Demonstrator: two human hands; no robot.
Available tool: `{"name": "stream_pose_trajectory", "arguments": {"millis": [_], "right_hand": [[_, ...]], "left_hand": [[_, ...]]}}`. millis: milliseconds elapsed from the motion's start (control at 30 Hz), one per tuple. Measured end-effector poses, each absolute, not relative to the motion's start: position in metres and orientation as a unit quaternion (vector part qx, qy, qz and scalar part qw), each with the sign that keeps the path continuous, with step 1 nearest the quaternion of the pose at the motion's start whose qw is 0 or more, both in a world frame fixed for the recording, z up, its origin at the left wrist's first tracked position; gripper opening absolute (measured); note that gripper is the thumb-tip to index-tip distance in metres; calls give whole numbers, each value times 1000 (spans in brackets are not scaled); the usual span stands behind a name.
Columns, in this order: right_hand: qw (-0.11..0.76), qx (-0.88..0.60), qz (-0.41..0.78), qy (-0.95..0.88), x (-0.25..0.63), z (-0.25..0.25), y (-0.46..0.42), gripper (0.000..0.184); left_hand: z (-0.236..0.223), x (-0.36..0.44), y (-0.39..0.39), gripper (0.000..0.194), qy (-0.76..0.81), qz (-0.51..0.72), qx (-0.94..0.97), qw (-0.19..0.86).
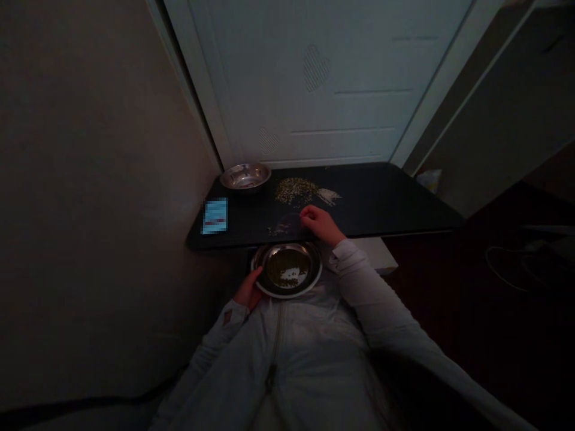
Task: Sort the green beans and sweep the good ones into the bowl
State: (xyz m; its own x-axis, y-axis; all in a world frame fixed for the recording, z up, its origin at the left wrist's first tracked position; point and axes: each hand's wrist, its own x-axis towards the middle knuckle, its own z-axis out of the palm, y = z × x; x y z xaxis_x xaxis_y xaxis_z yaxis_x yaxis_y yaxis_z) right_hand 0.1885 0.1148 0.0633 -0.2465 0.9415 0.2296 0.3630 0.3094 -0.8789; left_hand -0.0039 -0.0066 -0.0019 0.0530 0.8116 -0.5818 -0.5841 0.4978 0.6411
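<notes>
My left hand (248, 291) grips the left rim of a metal bowl (317, 272), held near my lap just below the table edge. Inside lie small green beans (281, 263) with a patch of white grains (293, 276). Over the table's front part, my right hand (318, 220) has its fingers curled together in a pinch. Whatever is between them is too small or dark to make out. Beside those fingertips, a faint clear patch and a few white grains (282, 228) show on the table. Beyond, a mixed green and white pile (295, 190) touches a smaller white pile (329, 196).
On the dark table (386, 203), a second metal bowl (245, 178) stands at the back left. A blurred blue packet (215, 216) lies at the left edge. A white box (375, 254) sits under the front edge. Behind the table rises a white door (359, 66).
</notes>
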Motion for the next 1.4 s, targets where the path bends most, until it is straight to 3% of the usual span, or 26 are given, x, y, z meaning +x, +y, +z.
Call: {"name": "stream_pose_trajectory", "arguments": {"millis": [633,967,1400], "right_hand": [[396,-478,330,-711,188,60,118,13],[386,-463,349,-718,189,59,118,11],[405,-443,386,-700,189,60,116,10]], "left_hand": [[-1,-3,-7,26,469,502,106,719],[0,-3,-7,33,483,488,114,718],[-5,-5,-6,24,477,489,121,720]]}}
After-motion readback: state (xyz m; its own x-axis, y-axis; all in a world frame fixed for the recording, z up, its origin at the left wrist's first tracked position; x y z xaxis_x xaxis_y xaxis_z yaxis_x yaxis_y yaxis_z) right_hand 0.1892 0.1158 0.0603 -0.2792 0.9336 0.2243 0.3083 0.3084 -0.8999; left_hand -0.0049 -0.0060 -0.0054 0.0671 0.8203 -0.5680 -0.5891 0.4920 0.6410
